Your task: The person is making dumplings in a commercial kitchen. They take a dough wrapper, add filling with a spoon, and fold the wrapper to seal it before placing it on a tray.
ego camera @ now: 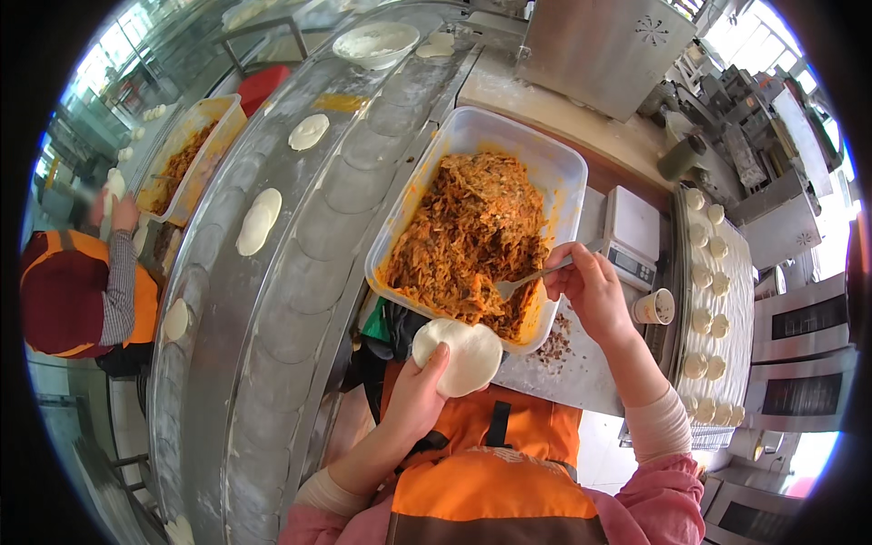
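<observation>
My left hand (424,395) holds a round, flat dough wrapper (470,357), thumb on top, at the near rim of a translucent plastic tub (565,163). Reddish-brown shredded filling (470,204) is heaped in the tub, lower toward the near right corner. Over that corner, my right hand (589,289) grips the thin handle of a metal utensil (528,278), likely a spoon or fork. Its tip sits in the filling beside a raised clump (482,298). The exact shape of the tip is hidden by filling.
A conveyor (286,327) with dough discs (259,221) runs along my left; a co-worker (82,293) stands beyond it. To the right are a digital scale (633,235), a paper cup (654,308) and a tray (736,327) of shaped buns. Brown crumbs (555,340) lie by the tub.
</observation>
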A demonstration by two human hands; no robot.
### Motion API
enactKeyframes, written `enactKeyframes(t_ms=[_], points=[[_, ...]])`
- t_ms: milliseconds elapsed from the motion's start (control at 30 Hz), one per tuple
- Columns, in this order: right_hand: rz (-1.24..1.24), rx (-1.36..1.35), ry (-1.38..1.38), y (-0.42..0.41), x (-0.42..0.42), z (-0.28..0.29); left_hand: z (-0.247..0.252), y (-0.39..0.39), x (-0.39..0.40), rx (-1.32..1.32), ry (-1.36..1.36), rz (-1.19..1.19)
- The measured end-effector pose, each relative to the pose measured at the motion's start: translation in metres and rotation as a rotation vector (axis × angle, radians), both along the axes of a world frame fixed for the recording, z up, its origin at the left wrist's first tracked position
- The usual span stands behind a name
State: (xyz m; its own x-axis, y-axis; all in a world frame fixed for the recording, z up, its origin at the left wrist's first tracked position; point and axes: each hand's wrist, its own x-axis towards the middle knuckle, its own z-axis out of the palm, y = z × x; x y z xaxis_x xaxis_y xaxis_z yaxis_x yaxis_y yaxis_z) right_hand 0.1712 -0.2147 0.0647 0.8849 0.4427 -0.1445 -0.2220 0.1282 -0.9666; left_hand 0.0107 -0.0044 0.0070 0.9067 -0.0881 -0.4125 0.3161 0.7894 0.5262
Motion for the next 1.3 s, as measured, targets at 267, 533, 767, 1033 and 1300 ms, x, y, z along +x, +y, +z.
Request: enactKeyframes(t_ms=[267,533,767,1033,1300], points=[[0.309,-0.522,-0.99,0.008,-0.054,0.035,0.008,-0.021,0.013,-0.012,-0.114,0.023],[0.151,-0.449,-1.0,-0.004,-0.062,0.036,-0.002,-0.021,0.002,0.008,-0.056,0.034],[0.183,-0.342,-0.348,-0.008,-0.053,0.011,0.003,-0.009,-0.012,-0.177,-0.022,-0.188],[-0.011,-0.648,-0.667,-0.002,-0.017,0.005,-0.017,-0.006,-0.029,-0.051,0.109,-0.116],[0.298,-0.644,-0.958,0.035,-0.028,-0.036,-0.033,-0.007,-0.035,0.238,0.124,-0.181]])
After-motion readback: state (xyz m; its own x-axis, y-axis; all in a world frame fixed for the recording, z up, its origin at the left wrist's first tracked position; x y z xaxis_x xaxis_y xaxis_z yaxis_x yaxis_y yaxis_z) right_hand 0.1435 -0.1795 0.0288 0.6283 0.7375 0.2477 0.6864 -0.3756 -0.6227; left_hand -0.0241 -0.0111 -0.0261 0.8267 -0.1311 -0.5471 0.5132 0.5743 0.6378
